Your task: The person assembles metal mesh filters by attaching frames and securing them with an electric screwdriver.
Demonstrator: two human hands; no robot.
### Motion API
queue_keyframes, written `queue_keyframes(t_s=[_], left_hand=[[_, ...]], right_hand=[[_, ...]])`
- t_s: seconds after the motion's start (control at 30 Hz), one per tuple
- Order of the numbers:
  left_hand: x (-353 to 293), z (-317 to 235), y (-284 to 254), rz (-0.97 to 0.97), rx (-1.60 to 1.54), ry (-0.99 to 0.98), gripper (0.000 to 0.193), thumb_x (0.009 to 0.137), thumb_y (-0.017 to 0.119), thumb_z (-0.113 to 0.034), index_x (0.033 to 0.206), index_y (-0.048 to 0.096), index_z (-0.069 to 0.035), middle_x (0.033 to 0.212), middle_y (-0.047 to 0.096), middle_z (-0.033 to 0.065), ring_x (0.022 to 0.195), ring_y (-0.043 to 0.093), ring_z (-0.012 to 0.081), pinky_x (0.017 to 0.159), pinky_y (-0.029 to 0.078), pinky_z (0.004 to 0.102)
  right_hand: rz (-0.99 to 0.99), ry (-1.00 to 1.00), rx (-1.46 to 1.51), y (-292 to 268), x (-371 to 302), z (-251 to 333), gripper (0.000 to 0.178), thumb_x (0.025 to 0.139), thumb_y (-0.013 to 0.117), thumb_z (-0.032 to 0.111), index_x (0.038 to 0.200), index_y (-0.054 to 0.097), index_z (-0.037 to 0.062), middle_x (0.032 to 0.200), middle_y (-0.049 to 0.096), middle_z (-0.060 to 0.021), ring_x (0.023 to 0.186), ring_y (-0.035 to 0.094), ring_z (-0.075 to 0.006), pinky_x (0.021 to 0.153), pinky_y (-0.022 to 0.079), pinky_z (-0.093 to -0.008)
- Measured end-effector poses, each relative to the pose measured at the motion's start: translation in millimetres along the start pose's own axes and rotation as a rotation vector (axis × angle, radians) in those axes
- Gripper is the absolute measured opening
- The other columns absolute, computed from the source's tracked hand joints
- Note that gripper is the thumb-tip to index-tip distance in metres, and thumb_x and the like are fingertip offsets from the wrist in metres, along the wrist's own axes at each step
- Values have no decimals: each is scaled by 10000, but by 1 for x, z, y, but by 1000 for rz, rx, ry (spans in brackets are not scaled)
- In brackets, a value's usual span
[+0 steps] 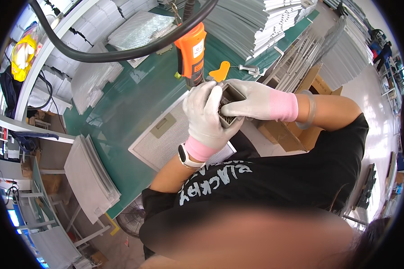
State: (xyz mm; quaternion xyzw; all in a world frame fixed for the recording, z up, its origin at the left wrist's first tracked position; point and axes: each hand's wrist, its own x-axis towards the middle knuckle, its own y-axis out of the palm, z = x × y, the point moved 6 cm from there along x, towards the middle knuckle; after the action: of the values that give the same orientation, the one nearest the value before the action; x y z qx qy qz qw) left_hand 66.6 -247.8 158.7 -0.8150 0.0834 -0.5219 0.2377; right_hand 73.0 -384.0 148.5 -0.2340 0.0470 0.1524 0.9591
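A small grey open box (233, 93) of what look like small metal fasteners is held above the table. My left hand (199, 116), in a white glove with a pink cuff, wraps round its near left side. My right hand (253, 99), gloved alike, grips the box from the right, thumb dipping over its rim and fingers behind it, partly hidden. Just beyond my left fingers hangs an orange and black power screwdriver (193, 54); its tip is hidden. Below my hands lies a framed mesh panel (141, 145) with a beige rectangular piece (164, 125) on it.
A thick black cable (121, 57) arches over the green table (94, 127). An orange-yellow tool (220, 71) and a small metal tool (250, 69) lie beyond my hands. White panels (238, 22) are stacked at the back, grey sheets (92, 175) at left, a cardboard box (296, 134) right.
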Motion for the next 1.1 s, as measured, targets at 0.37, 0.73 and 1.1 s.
queue_keyframes(t_s=[0.37, 0.73, 1.1], left_hand=[[-1, 2, 1, 2, 11, -35, 819, 589, 846, -193, 1287, 455, -15, 1246, 523, 193, 1140, 517, 393, 986, 382, 498], [-5, 3, 0, -22, 1, -15, 816, 593, 845, -198, 1287, 456, -17, 1255, 514, 187, 1149, 511, 391, 994, 378, 502], [-4, 1, -1, -11, 2, 2, 856, 607, 845, -192, 1327, 413, -25, 1272, 501, 203, 1147, 512, 399, 994, 382, 507]], right_hand=[[137, 202, 128, -6, -12, 13, 349, 913, 496, 291, 1109, 543, 7, 825, 593, -73, 675, 588, -130, 607, 481, -282], [201, 267, 243, -7, -12, 2, 353, 912, 556, 311, 1081, 534, 2, 838, 577, -43, 686, 557, -122, 619, 472, -266], [178, 191, 207, -3, -16, 16, 475, 886, 580, 312, 1245, 487, 15, 788, 549, -30, 675, 528, -85, 599, 450, -247]])
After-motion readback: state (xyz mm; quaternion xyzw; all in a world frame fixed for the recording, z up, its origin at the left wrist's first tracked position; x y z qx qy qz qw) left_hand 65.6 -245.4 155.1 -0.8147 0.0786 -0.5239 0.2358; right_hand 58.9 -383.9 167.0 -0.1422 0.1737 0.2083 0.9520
